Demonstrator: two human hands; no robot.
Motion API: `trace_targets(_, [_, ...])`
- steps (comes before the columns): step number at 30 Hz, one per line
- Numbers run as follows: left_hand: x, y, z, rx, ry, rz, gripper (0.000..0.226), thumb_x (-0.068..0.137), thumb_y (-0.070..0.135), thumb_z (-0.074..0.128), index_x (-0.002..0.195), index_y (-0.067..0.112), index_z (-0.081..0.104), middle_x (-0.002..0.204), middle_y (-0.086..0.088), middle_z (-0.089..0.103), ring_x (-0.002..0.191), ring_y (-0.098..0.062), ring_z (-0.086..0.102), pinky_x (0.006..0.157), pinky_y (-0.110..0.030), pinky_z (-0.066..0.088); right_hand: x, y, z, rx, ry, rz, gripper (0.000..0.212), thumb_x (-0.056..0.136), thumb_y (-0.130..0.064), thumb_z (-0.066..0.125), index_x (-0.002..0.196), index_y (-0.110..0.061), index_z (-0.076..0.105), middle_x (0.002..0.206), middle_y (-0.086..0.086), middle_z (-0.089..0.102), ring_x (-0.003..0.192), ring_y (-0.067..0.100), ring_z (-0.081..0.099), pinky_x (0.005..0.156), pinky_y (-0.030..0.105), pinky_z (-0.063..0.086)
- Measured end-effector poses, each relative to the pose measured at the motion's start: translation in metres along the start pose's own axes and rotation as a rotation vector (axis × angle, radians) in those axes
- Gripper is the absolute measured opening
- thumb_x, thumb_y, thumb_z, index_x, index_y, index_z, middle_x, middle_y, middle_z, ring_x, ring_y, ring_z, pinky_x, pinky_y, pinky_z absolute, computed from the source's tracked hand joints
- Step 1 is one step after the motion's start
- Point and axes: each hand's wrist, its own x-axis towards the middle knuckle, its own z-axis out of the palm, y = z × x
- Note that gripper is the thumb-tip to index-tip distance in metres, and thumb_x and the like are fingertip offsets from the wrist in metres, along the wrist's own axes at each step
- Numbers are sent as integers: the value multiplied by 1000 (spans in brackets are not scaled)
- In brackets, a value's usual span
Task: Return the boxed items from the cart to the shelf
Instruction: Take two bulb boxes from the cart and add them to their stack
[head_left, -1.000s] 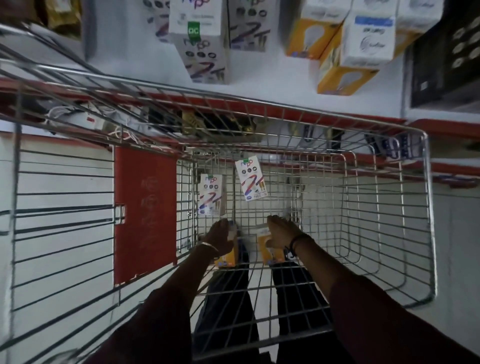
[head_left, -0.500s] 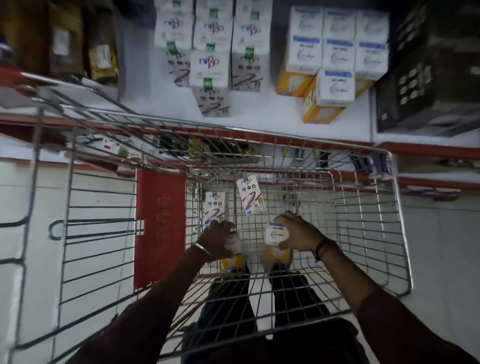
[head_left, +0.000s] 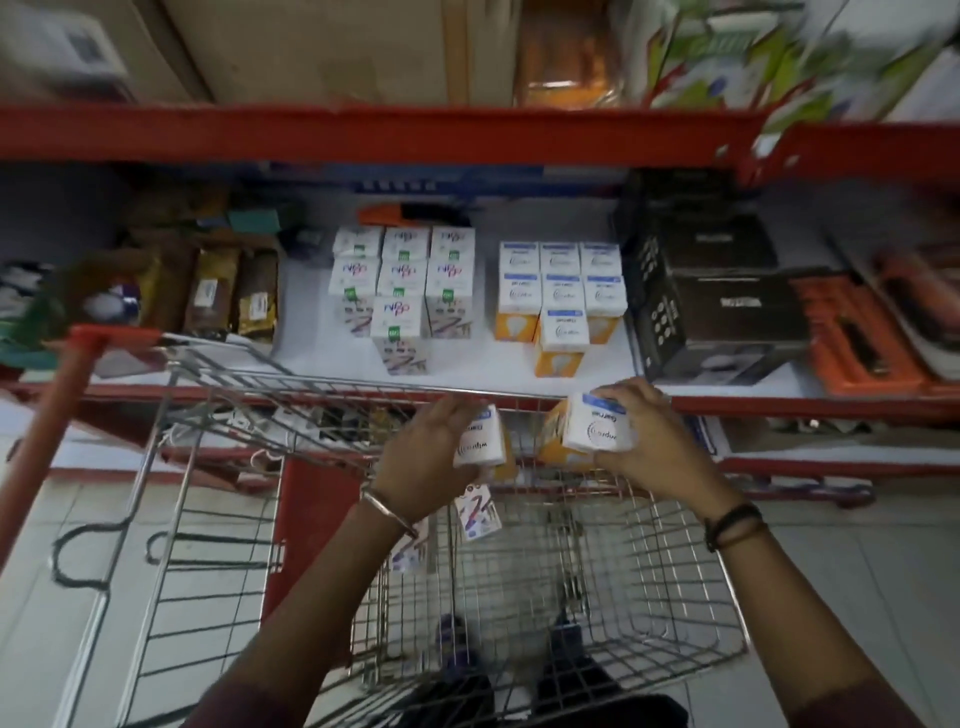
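Observation:
My left hand (head_left: 428, 452) grips a white-and-orange bulb box (head_left: 480, 439) above the far rim of the wire cart (head_left: 363, 384). My right hand (head_left: 652, 441) grips a second bulb box (head_left: 597, 428) of the same kind, a little higher and nearer the shelf (head_left: 467, 358). On the white shelf stand a group of matching bulb boxes (head_left: 561, 306) and, left of them, a group of white battery boxes (head_left: 402, 291). Two small battery boxes (head_left: 475, 512) lie inside the cart below my hands, one partly hidden by my left wrist.
A red shelf beam (head_left: 363, 135) runs overhead with cartons above it. Black boxes (head_left: 722, 306) and orange cases (head_left: 852, 338) stand right of the bulb boxes, brown packets (head_left: 228, 296) to the left. The cart's red handle (head_left: 57, 415) angles at the left. The floor is pale tile.
Both hands have lifted the two bulb boxes out of the cart's bottom up to its far rim, toward the shelf. The view has tilted up, showing more of the shelf.

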Motion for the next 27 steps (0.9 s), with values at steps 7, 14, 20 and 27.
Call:
trace_targets(7, [71, 22, -25, 108, 230, 11, 70, 73, 31, 73, 132, 15, 38, 128, -11, 53, 118, -33, 47, 88, -51, 52, 43, 3, -58, -263, 232, 1, 80, 60, -49, 80, 128, -21, 49, 123, 2, 47, 114, 26, 38, 95, 41, 35])
trace_targets(14, [127, 24, 9, 268, 153, -72, 64, 70, 2, 66, 126, 17, 39, 130, -8, 53, 120, -33, 45, 85, -45, 51, 98, 22, -48, -490, 153, 98, 77, 68, -37, 78, 134, -19, 44, 137, 5, 46, 124, 30, 39, 99, 43, 37])
trace_targets(20, [152, 18, 30, 251, 103, -88, 60, 73, 2, 67, 124, 16, 40, 129, -7, 52, 124, -32, 41, 92, -45, 49, 117, 37, -29, -456, 70, 122, 73, 71, -17, 77, 136, -12, 42, 140, 9, 44, 121, 34, 47, 96, 40, 45])
trace_targets(27, [161, 16, 45, 234, 84, -89, 58, 77, 11, 68, 127, 11, 39, 139, -11, 46, 130, -33, 38, 101, -48, 40, 126, 46, -21, -364, 33, 166, 70, 73, -16, 75, 134, -14, 41, 135, 7, 46, 118, 35, 49, 86, 45, 52])
